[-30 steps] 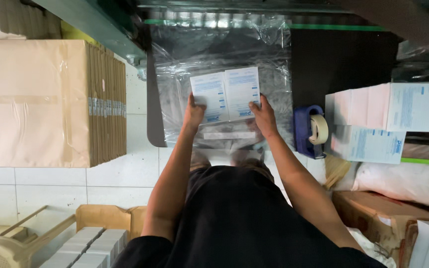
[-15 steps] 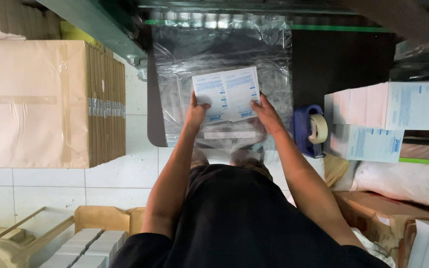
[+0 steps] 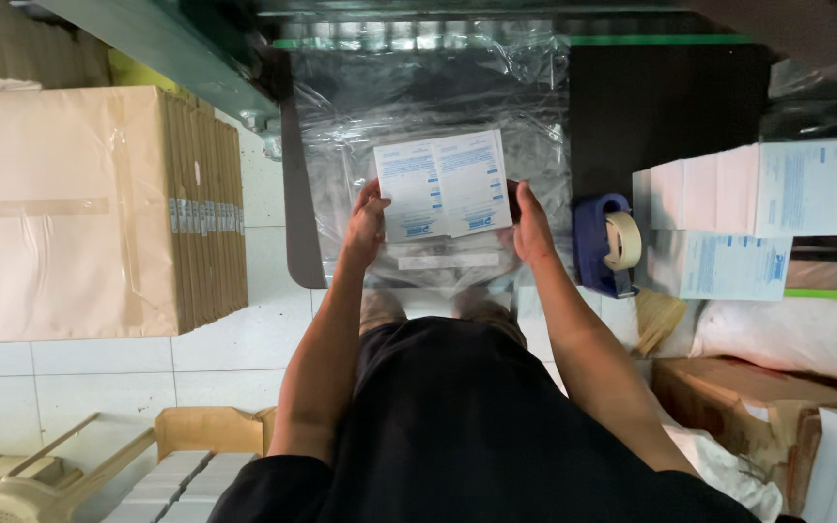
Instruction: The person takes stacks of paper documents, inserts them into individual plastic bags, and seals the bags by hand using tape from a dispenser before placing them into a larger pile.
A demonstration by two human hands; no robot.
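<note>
Above clear plastic sheeting (image 3: 418, 87), both hands (left hand (image 3: 365, 228), right hand (image 3: 533, 225)) grip two white boxes (image 3: 445, 184).

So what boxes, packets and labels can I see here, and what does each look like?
Two white packets with blue print: side by side, held between left hand and right hand over clear plastic wrap.
Stack of white boxes with blue print: far right, flat rectangles.
Large brown carton: left, taped, flattened cardboard sheets against its side.
Blue tape dispenser: beside the right hand, pale roll.
</note>
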